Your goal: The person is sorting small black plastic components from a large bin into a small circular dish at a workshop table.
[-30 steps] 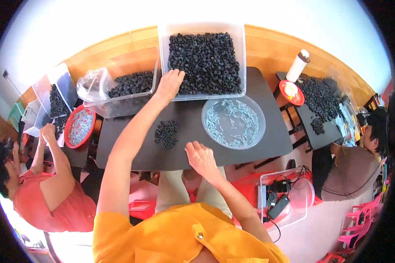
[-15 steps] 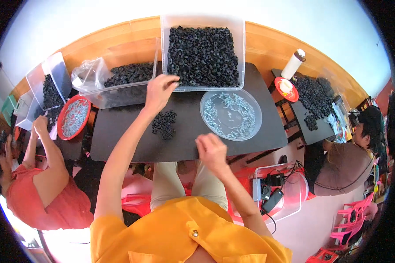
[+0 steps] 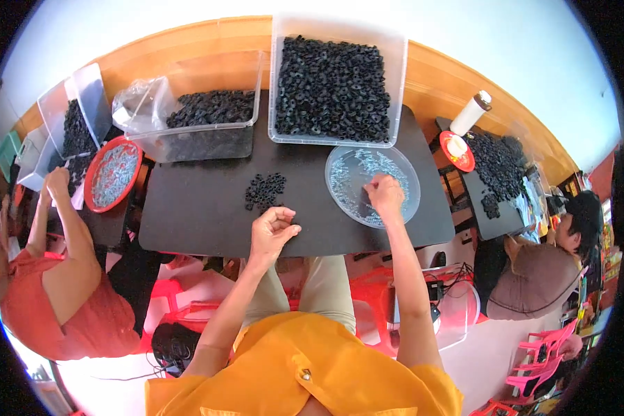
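Observation:
My left hand (image 3: 274,229) hovers over the near edge of the black table (image 3: 201,222), fingers curled into a loose fist with nothing visible in it. Just beyond it lies a small pile of black rubber rings (image 3: 265,191). My right hand (image 3: 385,194) rests on a round clear plate (image 3: 340,191) of small silvery parts, fingertips bunched down among them; whether they pinch a piece is hidden. A large clear bin of black rings (image 3: 333,90) stands at the table's far side.
A second clear bin with black rings and a plastic bag (image 3: 201,121) sits at the far left. A person in red on the left works beside a red tray (image 3: 112,173). On the right, another person sits at a table with rings, a red dish (image 3: 456,149) and a white bottle (image 3: 473,111).
My left hand has pulled back from the large bin to the table's near edge and closed. My right hand has moved forward from the near edge onto the clear plate.

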`<control>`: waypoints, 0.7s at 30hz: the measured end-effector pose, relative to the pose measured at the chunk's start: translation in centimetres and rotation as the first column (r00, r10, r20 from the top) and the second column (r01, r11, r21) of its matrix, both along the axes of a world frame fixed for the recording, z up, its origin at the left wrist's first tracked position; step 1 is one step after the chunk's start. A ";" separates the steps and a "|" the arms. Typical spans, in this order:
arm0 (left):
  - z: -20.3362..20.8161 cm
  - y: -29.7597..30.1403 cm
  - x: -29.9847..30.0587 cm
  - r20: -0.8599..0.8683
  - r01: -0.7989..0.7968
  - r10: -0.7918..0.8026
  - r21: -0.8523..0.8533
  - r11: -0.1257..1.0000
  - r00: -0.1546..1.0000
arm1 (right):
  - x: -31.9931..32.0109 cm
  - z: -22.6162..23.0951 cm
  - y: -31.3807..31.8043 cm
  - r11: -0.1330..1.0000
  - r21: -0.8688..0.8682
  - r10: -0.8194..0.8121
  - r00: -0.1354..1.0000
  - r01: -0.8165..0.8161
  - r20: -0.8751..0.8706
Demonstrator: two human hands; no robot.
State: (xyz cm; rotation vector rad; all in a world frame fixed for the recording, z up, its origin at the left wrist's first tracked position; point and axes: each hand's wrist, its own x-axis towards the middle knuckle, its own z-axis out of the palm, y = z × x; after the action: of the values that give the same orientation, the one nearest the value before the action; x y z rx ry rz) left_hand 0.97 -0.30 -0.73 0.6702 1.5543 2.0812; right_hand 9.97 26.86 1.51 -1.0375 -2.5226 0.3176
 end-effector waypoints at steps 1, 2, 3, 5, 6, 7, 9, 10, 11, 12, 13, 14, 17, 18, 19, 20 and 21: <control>0.2 -0.2 0.0 -0.013 0.002 -0.003 -0.038 0.999 1.000 | -0.3 0.1 0.0 1.000 0.013 0.007 1.000 -0.007 0.013; 0.3 -0.2 -0.1 -0.026 0.005 -0.007 -0.076 0.997 1.000 | -0.4 0.4 -0.2 1.000 0.026 0.014 1.000 -0.014 0.026; 0.1 -0.3 0.0 -0.033 0.011 -0.012 -0.054 0.998 0.999 | -0.2 0.1 -0.5 0.988 0.153 0.036 0.999 -0.036 0.003; -0.2 -0.1 -0.1 -0.035 0.003 -0.005 -0.053 0.999 0.999 | -0.1 0.7 -0.1 0.994 0.068 0.088 0.996 -0.090 0.021; -0.3 -0.1 -0.1 -0.045 0.012 -0.015 -0.051 0.999 0.999 | 0.2 0.8 -0.3 0.989 0.120 0.089 0.996 -0.086 -0.019; -0.1 -0.2 0.0 -0.046 0.006 -0.008 -0.042 0.999 0.999 | 0.3 1.1 -0.7 0.988 0.117 0.100 0.995 -0.098 -0.010; -0.2 -0.4 -0.1 -0.061 0.007 -0.011 -0.059 0.998 0.998 | 0.6 1.5 -1.1 0.993 0.064 0.108 0.976 -0.098 -0.189; -0.1 -0.5 -0.1 -0.086 0.017 -0.024 -0.076 0.997 0.996 | 0.7 2.0 -1.6 0.989 0.081 0.138 0.964 -0.122 -0.227; 0.0 -0.5 0.0 -0.078 0.015 -0.021 -0.078 0.997 0.997 | 0.8 2.1 -1.8 0.989 0.078 0.140 0.965 -0.126 -0.220; 0.1 -0.5 0.1 -0.037 0.015 -0.016 -0.048 0.999 0.999 | 0.9 2.0 -2.0 0.987 0.037 0.160 0.945 -0.156 -0.287; 0.2 -0.5 0.2 0.003 0.014 -0.014 -0.018 1.000 1.000 | 0.9 2.1 -2.2 0.982 -0.001 0.174 0.919 -0.187 -0.354; 0.4 -0.6 0.1 0.003 0.014 -0.014 -0.018 1.000 1.000 | 1.1 2.8 -3.0 0.982 -0.001 0.174 0.919 -0.187 -0.355; 0.7 -0.8 -0.4 -0.052 0.070 -0.068 0.055 0.996 0.996 | 1.6 3.9 -6.1 0.875 -0.373 0.111 0.878 -0.308 -0.466; 0.7 -0.9 -0.6 0.014 0.090 -0.092 0.099 0.991 0.996 | 1.8 3.7 -7.2 0.825 -0.408 0.146 0.845 -0.391 -0.514; 0.7 -0.9 -0.8 0.081 0.108 -0.120 0.144 0.984 0.989 | 1.9 3.9 -8.4 0.740 -0.492 0.163 0.832 -0.459 -0.530; 0.7 -0.9 -1.0 0.127 0.122 -0.147 0.183 0.976 0.981 | 1.9 3.8 -9.9 0.662 -0.553 0.153 0.814 -0.506 -0.561; 0.7 -0.9 -1.1 0.131 0.122 -0.146 0.177 0.977 0.981 | 1.9 3.7 -11.4 0.576 -0.605 0.139 0.795 -0.550 -0.590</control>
State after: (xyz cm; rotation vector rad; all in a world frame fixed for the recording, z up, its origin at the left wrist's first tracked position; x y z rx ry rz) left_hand -0.13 -1.19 -0.05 0.6498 1.2317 2.1237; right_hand 11.84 15.51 5.19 -0.5183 -2.0715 1.6667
